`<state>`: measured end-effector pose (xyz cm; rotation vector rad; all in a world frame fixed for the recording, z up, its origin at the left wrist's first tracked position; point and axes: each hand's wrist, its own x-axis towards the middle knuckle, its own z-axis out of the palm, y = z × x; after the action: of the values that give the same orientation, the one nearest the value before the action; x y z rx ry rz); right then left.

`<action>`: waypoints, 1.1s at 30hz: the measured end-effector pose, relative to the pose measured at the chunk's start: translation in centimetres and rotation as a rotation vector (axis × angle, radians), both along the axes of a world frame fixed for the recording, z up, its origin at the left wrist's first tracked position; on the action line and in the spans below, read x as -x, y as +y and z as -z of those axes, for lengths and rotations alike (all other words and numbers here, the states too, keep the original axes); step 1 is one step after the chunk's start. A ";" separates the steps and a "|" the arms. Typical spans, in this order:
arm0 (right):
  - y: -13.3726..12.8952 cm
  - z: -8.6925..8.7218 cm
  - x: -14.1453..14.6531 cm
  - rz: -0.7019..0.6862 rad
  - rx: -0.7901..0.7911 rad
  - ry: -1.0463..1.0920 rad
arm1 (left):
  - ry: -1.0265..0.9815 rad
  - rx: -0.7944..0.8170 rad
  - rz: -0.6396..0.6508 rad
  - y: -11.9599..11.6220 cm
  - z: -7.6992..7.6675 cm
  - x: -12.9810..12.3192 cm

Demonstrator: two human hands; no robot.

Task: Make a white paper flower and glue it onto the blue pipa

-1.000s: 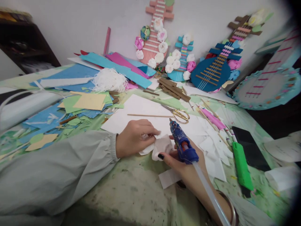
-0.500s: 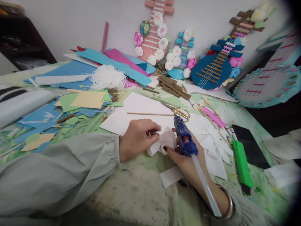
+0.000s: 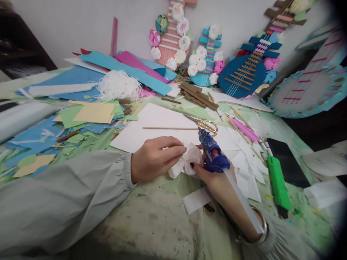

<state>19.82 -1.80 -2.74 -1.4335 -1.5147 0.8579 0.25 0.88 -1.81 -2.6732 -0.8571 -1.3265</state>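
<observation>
A white paper flower (image 3: 189,159) with crumpled petals is between my two hands, low over the table. The fingers of my left hand (image 3: 158,157) are pinched together on its left side. My right hand (image 3: 217,180) is wrapped round a blue hot glue gun (image 3: 214,153), whose nozzle points up and away, with a clear glue stick (image 3: 244,202) running back over the wrist. The thumb of that same hand presses on the flower's right side. Under my right hand lies a small white paper strip (image 3: 196,199).
Beyond my hands, a thin wooden stick (image 3: 169,128) and gold-handled scissors (image 3: 207,126) rest on white paper (image 3: 151,115). To the right are a green utility knife (image 3: 279,184) and a black phone (image 3: 288,162). Paper scraps (image 3: 92,112) cover the left. Decorated cardboard lutes (image 3: 242,77) lean against the wall.
The left fingers have straightened slightly and closed against the flower's middle. The right hand still holds the glue gun and has barely moved. The whole view has shifted a little.
</observation>
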 end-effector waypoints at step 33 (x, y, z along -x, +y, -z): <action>0.0 -0.1 -0.1 -0.005 0.007 -0.018 | 0.272 -0.355 0.224 0.6 -1.6 0.6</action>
<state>19.96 -1.79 -2.65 -1.4466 -1.5308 0.8566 -0.32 1.50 -0.26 -2.6265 -0.2700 -0.9971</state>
